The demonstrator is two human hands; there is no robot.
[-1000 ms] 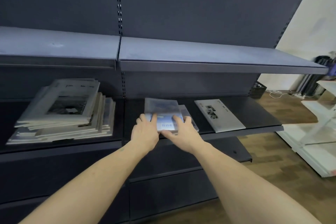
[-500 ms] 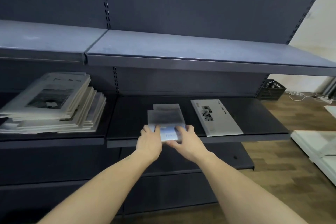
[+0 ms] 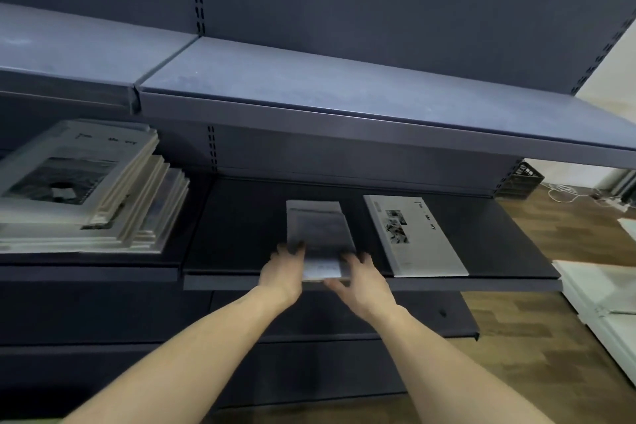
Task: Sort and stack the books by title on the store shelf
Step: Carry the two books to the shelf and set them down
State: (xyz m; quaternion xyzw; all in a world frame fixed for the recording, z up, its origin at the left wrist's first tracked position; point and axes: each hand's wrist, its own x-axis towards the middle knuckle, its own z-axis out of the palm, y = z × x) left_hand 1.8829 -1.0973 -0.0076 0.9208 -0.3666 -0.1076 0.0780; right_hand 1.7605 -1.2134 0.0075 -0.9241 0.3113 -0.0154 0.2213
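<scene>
**Two hands on the small stack at the shelf's front edge**

Two of your hands meet at one small stack of pale grey, plastic-wrapped books (image 3: 320,237), which lies flat near the front lip of the dark middle shelf (image 3: 241,234), in the right-hand bay. Your left hand (image 3: 282,272) sits against the stack's near left corner, fingers curled up along its side. Your right hand (image 3: 361,280) is at the near right corner, thumb under the front edge and fingers spread over the side. Both are blurred, so you cannot tell how firmly either one grips; they bracket the stack from both sides and touch it.

Just beside the stack, to its right and apart from it, lies a single thin white book with a small black-and-white photo on its cover (image 3: 413,234), flat and angled slightly.

Well apart to the left, in the neighbouring bay, you have a tall, fanned pile of large white books (image 3: 86,189) whose top cover carries a dark photograph. Its lower copies stick out to the right in steps.

Above all of this runs the grey-blue upper shelf (image 3: 344,89), backed by a dark panel with slotted uprights. Past the shelf's right end you see wooden flooring (image 3: 537,320), a black plastic crate (image 3: 519,179) and part of a white shelving unit (image 3: 599,286).
</scene>
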